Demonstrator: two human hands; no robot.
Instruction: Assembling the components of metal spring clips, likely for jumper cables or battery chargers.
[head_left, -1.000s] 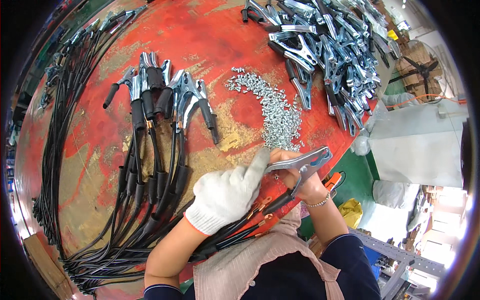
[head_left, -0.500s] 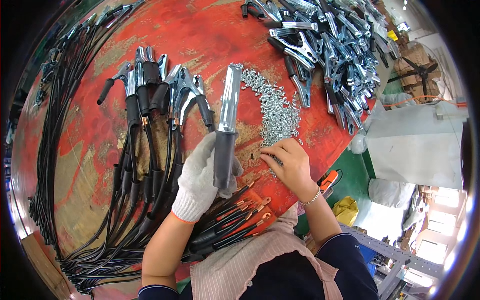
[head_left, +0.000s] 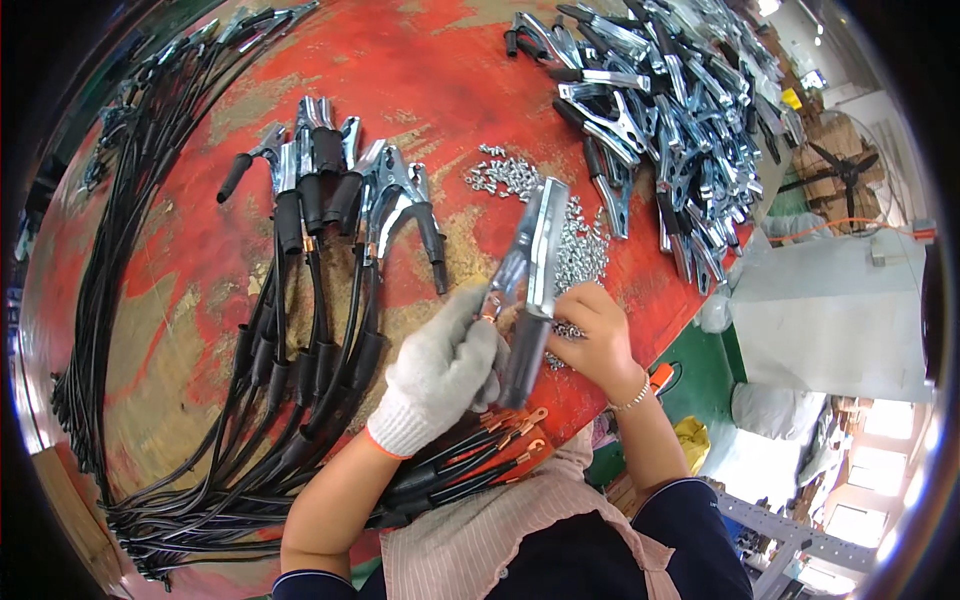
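My left hand (head_left: 440, 365), in a white knit glove, is closed around a battery clamp (head_left: 541, 250) with silver jaws and black handle sleeves. The clamp stands tilted, jaws pointing away from me. A bit of copper (head_left: 490, 308) shows at its pivot side, by my gloved fingertips. Close against the clamp's right side is my bare right hand (head_left: 600, 345), fingers curled in and their tips partly behind the black sleeve. What they pinch, if anything, is hidden. Small silver fasteners (head_left: 582, 250) lie in a heap beyond this hand, partly covered by the clamp.
Black cables with clamps fitted (head_left: 320, 170) lie to the left, and a longer cable bundle (head_left: 110, 300) runs along the far left. Copper-lugged cable ends (head_left: 530, 420) sit near my apron. A large pile of clamps (head_left: 690, 120) covers the red table's (head_left: 420, 60) far right.
My left hand has moved right with the clamp, which has turned and now shows its side. My right hand has left the fasteners' near edge and come up beside the clamp.
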